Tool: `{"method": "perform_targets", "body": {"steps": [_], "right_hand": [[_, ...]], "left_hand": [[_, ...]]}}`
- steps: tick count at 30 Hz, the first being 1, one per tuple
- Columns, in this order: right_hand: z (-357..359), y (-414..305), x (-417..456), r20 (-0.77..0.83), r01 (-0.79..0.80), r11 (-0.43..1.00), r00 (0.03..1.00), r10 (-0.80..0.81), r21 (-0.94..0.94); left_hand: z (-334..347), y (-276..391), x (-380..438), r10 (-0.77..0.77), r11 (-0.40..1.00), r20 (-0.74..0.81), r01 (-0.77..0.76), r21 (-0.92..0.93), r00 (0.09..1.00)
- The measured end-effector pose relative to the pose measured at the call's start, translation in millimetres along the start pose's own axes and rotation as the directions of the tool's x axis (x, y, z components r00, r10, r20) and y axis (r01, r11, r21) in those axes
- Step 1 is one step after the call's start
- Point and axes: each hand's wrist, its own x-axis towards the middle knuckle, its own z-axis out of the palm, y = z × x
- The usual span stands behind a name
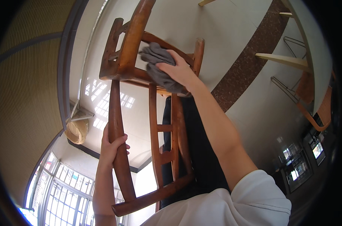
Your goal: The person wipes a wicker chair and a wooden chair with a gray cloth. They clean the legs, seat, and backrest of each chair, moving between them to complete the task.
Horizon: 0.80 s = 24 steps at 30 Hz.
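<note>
A brown wooden chair (pixel 117 113) is tipped, its legs toward the top of the view and its slatted backrest toward my body. My left hand (pixel 114 145) grips one side post of the backrest, thumb and fingers wrapped round it. My right hand (pixel 179 67) holds a bunched dark grey cloth (pixel 161 66) against the chair's frame near the seat and leg joints. The cloth hides part of the frame beneath it. The backrest's top rail (pixel 154 195) lies close to my white shirt.
A ribbed tan panel (pixel 30 84) stands at the left. A woven basket (pixel 77 131) is beyond the chair's left side. A pale table (pixel 315 50) with light legs and a metal-framed chair (pixel 315 117) stand at the right. A dark marbled strip (pixel 244 60) crosses the light floor.
</note>
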Motion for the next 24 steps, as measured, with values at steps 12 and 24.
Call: {"method": "perform_targets", "body": {"steps": [12,24], "right_hand": [[20,96,-15,-0.321,0.069,0.962,0.934,-0.155,-0.264],[-27,109,-52,-0.229,-0.067,0.930,0.973,-0.019,-0.362]], "left_hand": [[-4,-11,7,-0.033,0.999,-0.017,0.033,0.003,0.999],[0,-8,6,-0.004,0.999,-0.041,0.006,0.037,0.999]]}}
